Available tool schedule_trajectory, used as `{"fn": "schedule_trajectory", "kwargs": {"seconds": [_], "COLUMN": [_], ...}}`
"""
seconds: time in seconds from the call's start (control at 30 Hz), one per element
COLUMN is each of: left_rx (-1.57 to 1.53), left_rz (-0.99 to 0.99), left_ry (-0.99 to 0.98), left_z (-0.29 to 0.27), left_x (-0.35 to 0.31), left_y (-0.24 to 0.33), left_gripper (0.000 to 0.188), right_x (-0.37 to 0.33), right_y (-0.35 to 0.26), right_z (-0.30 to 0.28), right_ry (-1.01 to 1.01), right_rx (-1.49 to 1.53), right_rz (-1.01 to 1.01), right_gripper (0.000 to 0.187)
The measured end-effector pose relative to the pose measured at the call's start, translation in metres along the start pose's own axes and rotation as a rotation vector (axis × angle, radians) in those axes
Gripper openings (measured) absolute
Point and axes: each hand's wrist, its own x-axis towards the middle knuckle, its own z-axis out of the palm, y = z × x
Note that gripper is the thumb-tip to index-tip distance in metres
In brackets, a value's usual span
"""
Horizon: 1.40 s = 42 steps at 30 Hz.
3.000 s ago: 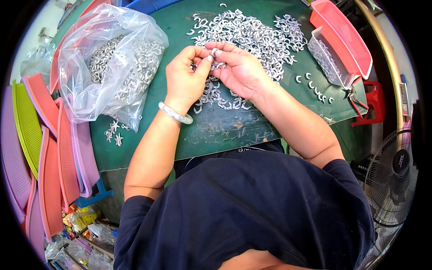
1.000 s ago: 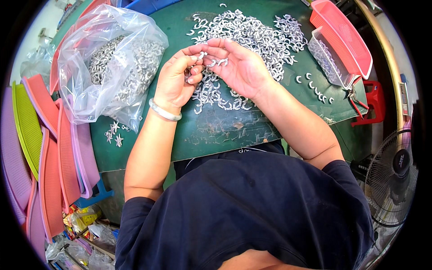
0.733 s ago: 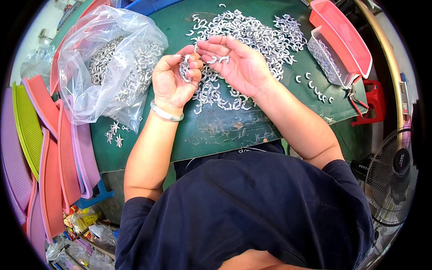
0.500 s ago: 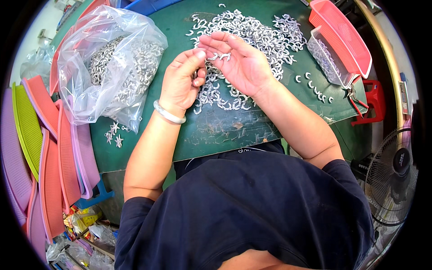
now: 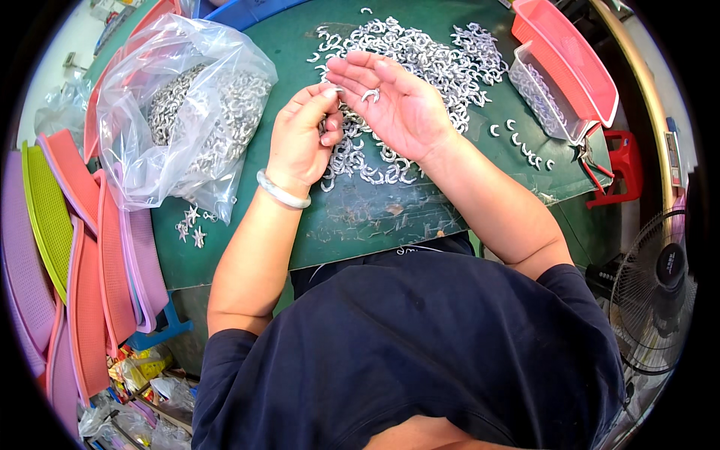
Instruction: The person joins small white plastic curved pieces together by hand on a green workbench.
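Observation:
My left hand point(image 5: 306, 124), a pale bangle point(image 5: 283, 190) at its wrist, is closed with thumb and forefinger pinching a small silvery crescent piece point(image 5: 337, 90); most of that piece is hidden by the fingertips. Beside it, my right hand point(image 5: 405, 105) is palm up with its fingers stretched out. Another silvery crescent point(image 5: 370, 95) lies loose on that palm, near the finger bases. Under and behind both hands spreads a large heap of the same crescents point(image 5: 442, 71) on the green tabletop point(image 5: 375, 217).
A clear plastic bag point(image 5: 210, 112) full of metal pieces stands at left, with several star-shaped pieces point(image 5: 199, 238) in front. Colourful baskets point(image 5: 90, 300) are stacked far left. At right are a clear tub point(image 5: 540, 105), a pink basket point(image 5: 574, 67), red-handled pliers point(image 5: 589, 159) and a fan point(image 5: 660, 285).
One of the crescents on my right palm is now between my left thumb and forefinger, leaving a single crescent on the palm. Both hands have barely shifted.

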Motion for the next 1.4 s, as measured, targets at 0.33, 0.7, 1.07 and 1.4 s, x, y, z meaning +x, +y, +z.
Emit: {"fn": "schedule_trajectory", "kwargs": {"seconds": [0.33,0.7,1.07,1.4], "left_rx": [-0.146,-0.163,0.065,0.819], "left_rz": [-0.224,-0.250,-0.098,0.566], "left_ry": [0.002,0.040,-0.123,0.262], "left_z": [0.009,0.011,0.057,0.016], "left_x": [-0.002,-0.005,-0.056,-0.036], "left_y": [-0.008,-0.002,0.072,0.175], "left_gripper": [0.022,0.023,0.019,0.020], "right_x": [-0.008,-0.005,0.017,0.023], "right_y": [0.005,-0.002,-0.060,-0.033], "right_z": [0.010,0.011,-0.022,0.014], "right_ry": [-0.051,-0.122,0.033,-0.432], "right_rx": [-0.467,-0.708,-2.418,-2.535], "right_rz": [-0.023,-0.166,-0.066,-0.030], "right_gripper": [0.058,0.056,0.081,0.050]}}
